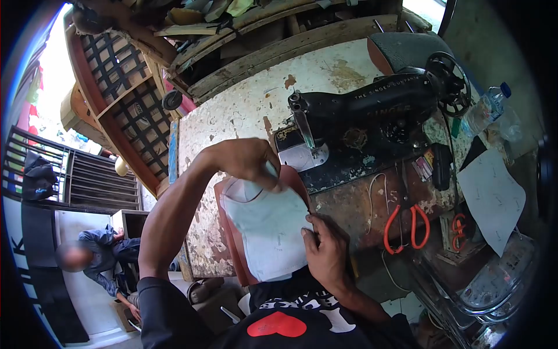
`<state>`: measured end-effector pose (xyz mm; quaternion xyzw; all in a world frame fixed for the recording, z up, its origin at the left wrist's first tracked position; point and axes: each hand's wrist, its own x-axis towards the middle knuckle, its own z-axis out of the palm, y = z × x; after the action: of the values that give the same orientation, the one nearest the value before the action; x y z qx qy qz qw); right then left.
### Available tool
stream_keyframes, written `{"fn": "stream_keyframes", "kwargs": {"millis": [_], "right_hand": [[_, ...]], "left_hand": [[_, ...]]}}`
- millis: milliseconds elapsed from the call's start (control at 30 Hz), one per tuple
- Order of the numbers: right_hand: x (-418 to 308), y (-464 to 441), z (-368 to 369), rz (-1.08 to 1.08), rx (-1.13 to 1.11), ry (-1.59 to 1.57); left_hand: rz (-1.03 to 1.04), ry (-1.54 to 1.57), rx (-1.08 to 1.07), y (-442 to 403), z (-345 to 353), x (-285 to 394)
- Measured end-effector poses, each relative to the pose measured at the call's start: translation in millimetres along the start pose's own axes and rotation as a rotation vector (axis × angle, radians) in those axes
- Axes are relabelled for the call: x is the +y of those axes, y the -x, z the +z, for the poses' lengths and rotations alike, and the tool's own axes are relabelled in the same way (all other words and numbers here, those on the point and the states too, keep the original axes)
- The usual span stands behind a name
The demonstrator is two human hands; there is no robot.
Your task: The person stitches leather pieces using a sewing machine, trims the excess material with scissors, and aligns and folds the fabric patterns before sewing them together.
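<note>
A white, cloth-like sheet (270, 232) with small markings lies in front of me at the table's edge. Reddish-brown pieces (229, 230), perhaps leather, show under it and along its upper right side. From above, my left hand (247, 163) reaches over with curled fingers, closed on a pale flap at the sheet's top. My right hand (328, 250) pinches the sheet's right edge between thumb and fingers. Just beyond my hands stands a black sewing machine (372, 116), its needle area close to the sheet's upper right.
Orange-handled scissors (407, 227) lie right of my right hand, near a pale cord (372, 198). A white pattern piece (494, 195) and a plastic bottle (488, 110) are at the far right. At left, a person (104, 256) sits beyond the worn table (203, 131).
</note>
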<state>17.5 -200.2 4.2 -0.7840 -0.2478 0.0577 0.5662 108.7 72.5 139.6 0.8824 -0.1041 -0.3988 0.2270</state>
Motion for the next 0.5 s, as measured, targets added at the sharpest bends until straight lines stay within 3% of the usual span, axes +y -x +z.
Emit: {"fn": "stream_keyframes", "kwargs": {"millis": [33,133,333,400,467,500], "right_hand": [[-2,-1,-1,0.010,-0.007,0.018],[-2,-2,-2,-0.004,-0.016,0.041],[-5,3,-4,0.026,-0.026,-0.036],[-11,4,-9,0.018,-0.032,-0.057],[-23,5,-22,-0.162,0.111,-0.132],[-34,1,-32,-0.334,0.186,0.074]], "left_hand": [[-0.181,0.044,0.090,0,-1,3],[-0.161,0.134,0.271,-2,6,-11],[-0.210,0.286,0.220,35,7,-5],[-0.087,0.238,0.304,62,6,5],[-0.014,0.108,0.525,104,11,26],[0.161,-0.066,0.703,123,21,30]]}}
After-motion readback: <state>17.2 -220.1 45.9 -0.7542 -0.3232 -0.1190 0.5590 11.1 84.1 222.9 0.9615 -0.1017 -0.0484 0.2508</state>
